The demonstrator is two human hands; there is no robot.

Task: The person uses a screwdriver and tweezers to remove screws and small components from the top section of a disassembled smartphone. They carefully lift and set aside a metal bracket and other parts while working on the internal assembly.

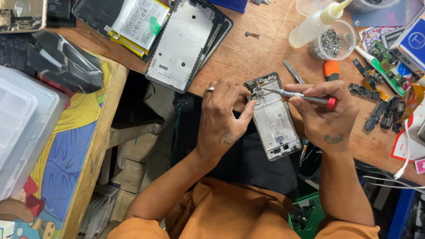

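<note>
phone frame (273,118) is found at frame centre, on the desk (248,53) edge, its long axis running from upper left to lower right. the left hand (223,117) is closed on its left edge. the right hand (325,113) is closed on a screwdriver (301,95), whose shaft lies crosswise, tip at the frame's upper-left corner, beside the left thumb.

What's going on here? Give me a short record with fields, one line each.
Setting: wooden workbench
Left hand: steadies an opened phone frame at its top corner
Right hand: holds a thin screwdriver, tip at the frame's top
Nearby: squeeze bottle, clear cup of screws, loose phone parts, another bare phone frame, flat battery
</note>
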